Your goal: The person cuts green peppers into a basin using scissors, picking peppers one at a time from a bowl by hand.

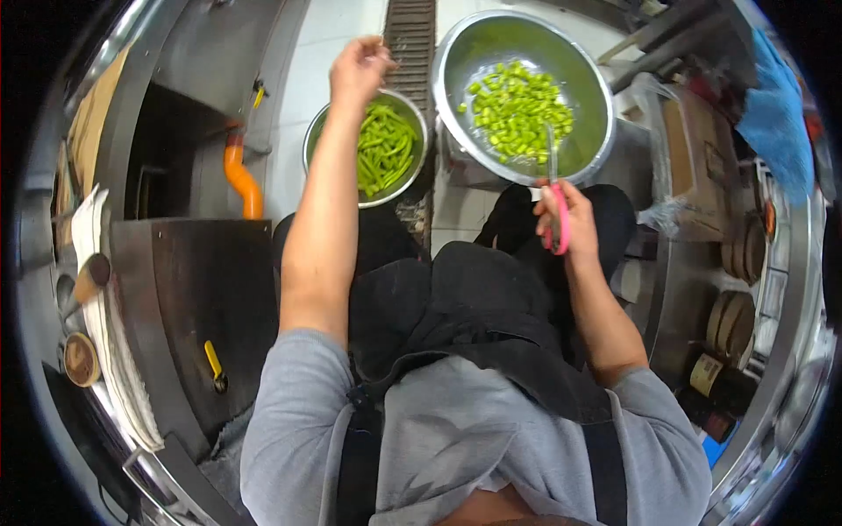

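My right hand (568, 219) grips scissors (559, 230) with pink handles. Their metal blades point away from me, over the near rim of a large metal bowl (592, 96). Short cut green pieces (517, 105) lie in that bowl; they look like chopped peppers or beans. My left hand (360, 72) is stretched forward above the far edge of a smaller metal bowl (419, 127), fingers curled together. Whether something small is pinched there, I cannot make out. Long slender green pods (384, 149) fill the smaller bowl, partly hidden by my left forearm.
A slotted drain channel (410, 44) runs along the floor between the bowls. On the left are an orange pipe (241, 180) and a steel cabinet (189, 307) with a yellow valve handle (214, 361). A cardboard box (697, 158) and a blue cloth (776, 118) are on the right.
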`<state>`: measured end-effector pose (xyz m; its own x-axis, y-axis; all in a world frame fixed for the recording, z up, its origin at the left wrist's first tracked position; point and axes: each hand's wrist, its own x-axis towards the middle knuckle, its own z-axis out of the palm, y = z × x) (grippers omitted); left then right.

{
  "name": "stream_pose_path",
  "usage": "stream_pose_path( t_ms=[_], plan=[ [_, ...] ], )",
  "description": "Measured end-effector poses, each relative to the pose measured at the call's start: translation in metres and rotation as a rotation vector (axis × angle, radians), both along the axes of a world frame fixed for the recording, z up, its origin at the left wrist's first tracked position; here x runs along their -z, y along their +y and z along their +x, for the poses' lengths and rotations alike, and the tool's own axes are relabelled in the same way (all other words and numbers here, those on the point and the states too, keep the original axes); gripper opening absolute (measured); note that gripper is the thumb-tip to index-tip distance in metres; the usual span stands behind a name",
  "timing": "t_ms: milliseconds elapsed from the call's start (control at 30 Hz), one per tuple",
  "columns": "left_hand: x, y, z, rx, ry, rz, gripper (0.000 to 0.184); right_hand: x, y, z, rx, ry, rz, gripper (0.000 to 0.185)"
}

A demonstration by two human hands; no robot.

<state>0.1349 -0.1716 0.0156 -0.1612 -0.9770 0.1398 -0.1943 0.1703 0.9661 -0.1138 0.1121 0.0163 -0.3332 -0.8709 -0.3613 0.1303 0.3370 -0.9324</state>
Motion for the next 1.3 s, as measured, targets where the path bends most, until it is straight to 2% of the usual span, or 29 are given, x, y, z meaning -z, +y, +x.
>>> stream_pose_path(
  t_ms=[67,167,200,233,267,300,333,367,400,433,567,633,667,733,767,800,867,933,1000,1133,1200,1267,1300],
  plan=[
    [0.026,-0.034,0.036,-0.113,0.016,0.134,0.029,0.011,0.002,-0.011,0.006,-0.036,-0.058,0.031],
    [0.112,-0.073,0.087,-0.213,-0.308,0.440,0.034,0.003,0.002,-0.015,0.044,-0.021,-0.059,0.033],
    [0.151,-0.080,0.104,-0.218,-0.355,0.508,0.026,0.002,0.000,-0.017,0.066,-0.023,-0.048,0.034],
    [0.185,-0.092,0.123,-0.058,-0.714,0.632,0.016,0.006,-0.001,-0.021,0.071,-0.013,-0.050,0.036],
    [0.218,-0.093,0.141,0.326,-1.279,0.408,0.018,0.002,-0.003,-0.019,0.104,-0.051,-0.054,0.037],
    [0.244,-0.089,0.145,0.103,-1.152,0.743,0.020,0.003,-0.005,-0.021,0.109,-0.035,-0.049,0.037],
    [0.238,-0.066,0.136,-0.116,-1.010,0.893,0.024,0.004,-0.008,-0.022,0.114,-0.016,-0.043,0.037],
    [0.302,-0.063,0.157,-0.189,-0.993,0.766,0.030,0.000,-0.011,-0.021,0.134,-0.023,-0.004,0.037],
    [0.286,-0.049,0.148,-0.096,-1.088,0.800,0.035,0.001,-0.013,-0.023,0.129,-0.017,0.004,0.037],
    [0.304,-0.043,0.145,-0.081,-1.180,0.838,0.036,0.003,-0.015,-0.028,0.100,-0.015,-0.036,0.037],
    [0.342,-0.019,0.144,-0.052,-1.130,0.894,0.038,-0.003,-0.024,-0.031,0.109,0.053,-0.043,0.038],
    [0.346,-0.013,0.139,-0.259,-1.019,0.854,0.038,-0.001,-0.025,-0.038,0.105,0.039,-0.058,0.041],
    [0.346,-0.014,0.136,-0.253,-1.016,0.854,0.038,0.001,-0.027,-0.039,0.108,0.045,-0.057,0.041],
    [0.346,-0.017,0.131,-0.442,-0.972,0.759,0.037,0.002,-0.031,-0.041,0.115,0.073,-0.083,0.043],
    [0.344,-0.022,0.128,-0.481,-0.915,0.802,0.035,0.001,-0.031,-0.040,0.122,0.076,-0.087,0.043],
    [0.344,-0.026,0.128,-0.476,-0.914,0.793,0.035,-0.001,-0.033,-0.039,0.120,0.088,-0.060,0.044],
    [0.354,-0.035,0.132,-0.303,-1.054,0.752,0.035,-0.002,-0.036,-0.038,0.124,0.101,-0.048,0.045],
    [0.348,-0.040,0.128,-0.271,-1.094,0.710,0.036,0.000,-0.034,-0.039,0.121,0.050,-0.042,0.045],
    [0.335,-0.039,0.127,-0.107,-1.137,0.734,0.037,-0.003,-0.030,-0.041,0.107,0.053,-0.041,0.043],
    [0.278,-0.065,0.124,-0.182,-1.108,0.742,0.035,-0.004,-0.022,-0.037,0.089,-0.019,-0.055,0.044],
    [0.258,-0.091,0.124,-0.313,-0.808,0.640,0.032,-0.004,-0.018,-0.035,0.066,-0.034,-0.060,0.045],
    [0.188,-0.098,0.100,-0.346,-0.521,0.525,0.028,-0.007,-0.017,-0.025,-0.006,-0.041,-0.111,0.048],
    [0.152,-0.092,0.082,-0.341,-0.288,0.490,0.025,-0.004,-0.015,-0.027,-0.064,-0.043,-0.110,0.050]
  ],
)
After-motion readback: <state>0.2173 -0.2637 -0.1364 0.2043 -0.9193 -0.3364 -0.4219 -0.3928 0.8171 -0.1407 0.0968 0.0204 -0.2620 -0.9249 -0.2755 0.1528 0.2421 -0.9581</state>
